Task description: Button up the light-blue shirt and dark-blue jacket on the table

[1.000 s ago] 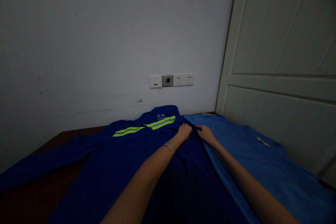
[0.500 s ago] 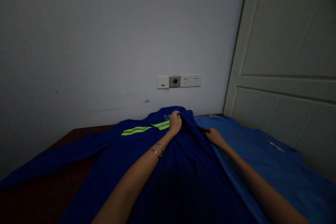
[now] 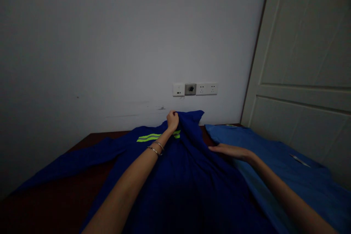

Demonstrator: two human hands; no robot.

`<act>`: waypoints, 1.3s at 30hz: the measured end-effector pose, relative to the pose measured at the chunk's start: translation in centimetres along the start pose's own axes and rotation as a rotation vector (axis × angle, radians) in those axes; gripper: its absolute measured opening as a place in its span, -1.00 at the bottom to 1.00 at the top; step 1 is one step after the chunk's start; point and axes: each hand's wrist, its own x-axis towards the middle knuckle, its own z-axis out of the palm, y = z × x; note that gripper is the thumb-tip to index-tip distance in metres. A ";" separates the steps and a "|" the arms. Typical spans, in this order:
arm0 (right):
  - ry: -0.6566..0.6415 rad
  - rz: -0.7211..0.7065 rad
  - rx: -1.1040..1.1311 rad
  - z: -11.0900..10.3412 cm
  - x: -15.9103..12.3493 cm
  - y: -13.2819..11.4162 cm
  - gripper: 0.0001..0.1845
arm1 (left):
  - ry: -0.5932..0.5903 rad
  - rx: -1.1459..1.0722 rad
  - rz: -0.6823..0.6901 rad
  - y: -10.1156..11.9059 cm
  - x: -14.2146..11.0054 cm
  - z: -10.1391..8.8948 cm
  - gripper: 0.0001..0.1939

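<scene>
A dark blue work jacket (image 3: pixel 153 175) with a yellow-green and grey reflective stripe lies over the dark red-brown table. My left hand (image 3: pixel 172 120), with bracelets at the wrist, is closed on the jacket's cloth near the collar and holds a fold of it raised. To the right, my right hand (image 3: pixel 231 151) has its fingers stretched out flat, the tips touching the folded edge of the jacket. Under and beyond that hand is a lighter blue garment (image 3: pixel 276 164) with a pale strip on it.
The table (image 3: pixel 68 186) shows at the left, beneath a sleeve of the jacket. A white wall with sockets (image 3: pixel 207 88) rises right behind the table. A pale panelled door (image 3: pixel 304 65) stands close on the right.
My left hand has drawn the jacket's cloth leftward, covering more of the stripe. The jacket's edge has come away from the lighter garment, baring table between them. My right hand's fingers have straightened.
</scene>
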 end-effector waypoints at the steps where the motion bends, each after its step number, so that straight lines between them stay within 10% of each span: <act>1: -0.049 0.001 -0.004 0.1 -0.5 -0.2 -0.48 | 0.003 0.018 -0.007 -0.4 0.2 -0.3 -0.75; 5: -0.145 -0.017 -0.191 0.4 -2.1 -0.7 -0.58 | -0.056 0.143 -0.049 -2.0 1.0 -1.5 -0.74; 11: 0.093 -0.009 -0.287 -1.2 -3.2 -3.8 -0.66 | -0.221 0.231 -0.098 -2.5 0.4 -2.8 -0.64; 21: 0.578 0.052 -0.182 -4.3 -1.8 -12.3 -0.67 | -0.471 -0.056 0.513 6.6 -8.1 -8.6 -0.80; 25: 0.650 0.004 -0.167 -3.0 -1.0 -14.8 -0.67 | -0.698 -0.227 0.332 8.7 -13.5 -11.7 -0.49; 29: 0.558 -0.093 -0.123 0.0 0.1 -17.0 -0.67 | -0.635 -0.245 0.242 8.4 -16.1 -13.8 -0.16; 34: 0.390 -0.181 0.066 2.9 1.5 -17.7 -0.60 | -0.520 -0.300 0.227 6.1 -15.3 -15.4 -0.34; 39: 0.376 -0.279 0.243 4.2 2.2 -16.0 -0.64 | -0.559 -0.484 -0.118 4.1 -14.7 -16.9 -0.47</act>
